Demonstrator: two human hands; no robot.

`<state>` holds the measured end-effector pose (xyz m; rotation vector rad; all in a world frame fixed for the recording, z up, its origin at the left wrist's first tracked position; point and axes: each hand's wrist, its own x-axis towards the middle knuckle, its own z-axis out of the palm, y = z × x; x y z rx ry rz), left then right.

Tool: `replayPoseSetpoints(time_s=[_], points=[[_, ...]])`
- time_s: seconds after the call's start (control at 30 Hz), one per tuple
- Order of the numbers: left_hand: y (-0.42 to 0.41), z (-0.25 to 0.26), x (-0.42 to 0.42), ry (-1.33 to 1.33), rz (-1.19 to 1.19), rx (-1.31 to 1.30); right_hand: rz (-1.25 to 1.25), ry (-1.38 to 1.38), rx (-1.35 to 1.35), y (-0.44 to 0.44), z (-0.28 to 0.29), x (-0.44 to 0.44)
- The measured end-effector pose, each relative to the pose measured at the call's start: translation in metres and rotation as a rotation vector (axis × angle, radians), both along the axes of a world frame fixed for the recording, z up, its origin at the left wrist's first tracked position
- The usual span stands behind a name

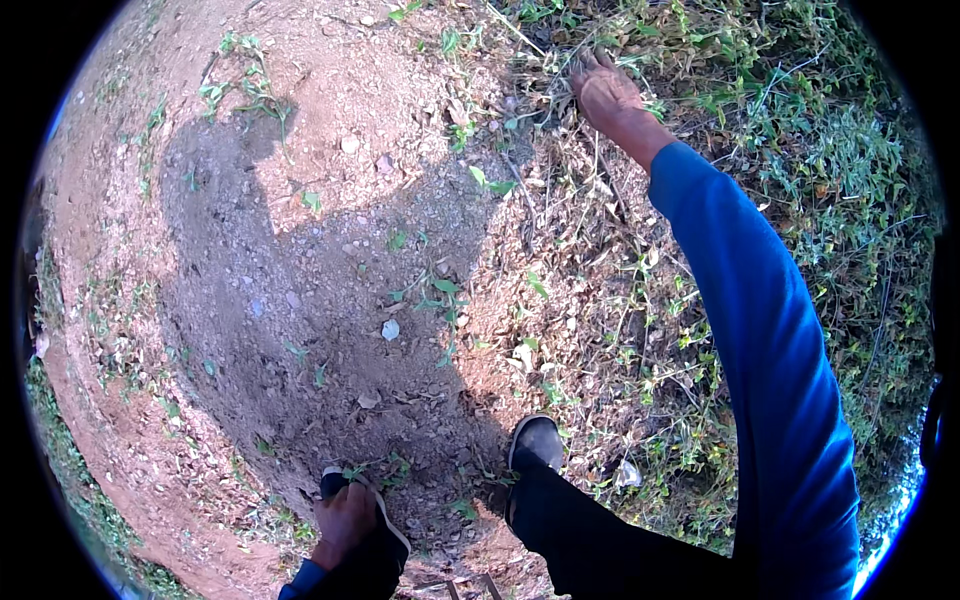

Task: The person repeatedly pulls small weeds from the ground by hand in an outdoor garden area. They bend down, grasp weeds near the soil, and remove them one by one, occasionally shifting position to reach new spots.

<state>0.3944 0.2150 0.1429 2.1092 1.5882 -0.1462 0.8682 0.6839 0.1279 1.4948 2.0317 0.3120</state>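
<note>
My right hand (606, 91) reaches out at the upper right, in a blue sleeve. Its fingers are curled into a tuft of dry and green weed stems (556, 84) at the edge of the undergrowth, and the fingertips are hidden among them. Low in the view, my left hand (346, 517) hangs over my left shoe (390, 517) with its fingers bent inward. Green leaves (390, 471) show just beyond that hand; whether it holds any of them is unclear.
Dense green weeds (847, 172) cover the right side. A pulled-looking leafy sprig (259, 86) lies on reddish gravelly soil (337, 67) at the upper left. My right shoe (537, 442) stands beside dry leaf litter (592, 352). A pale leaf (390, 329) lies in my shadow.
</note>
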Motion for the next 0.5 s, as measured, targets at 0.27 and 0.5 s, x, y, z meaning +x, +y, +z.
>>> replayPoseSetpoints(time_s=[0.27, 0.5], points=[[0.003, -0.006, -0.005, -0.091, -0.068, 0.037, -0.395, 0.118, 0.107, 0.02, -0.023, 0.03], [0.006, -0.001, -0.005, -0.109, -0.04, -0.007, -0.109, 0.21, 0.158, 0.021, -0.018, 0.016]])
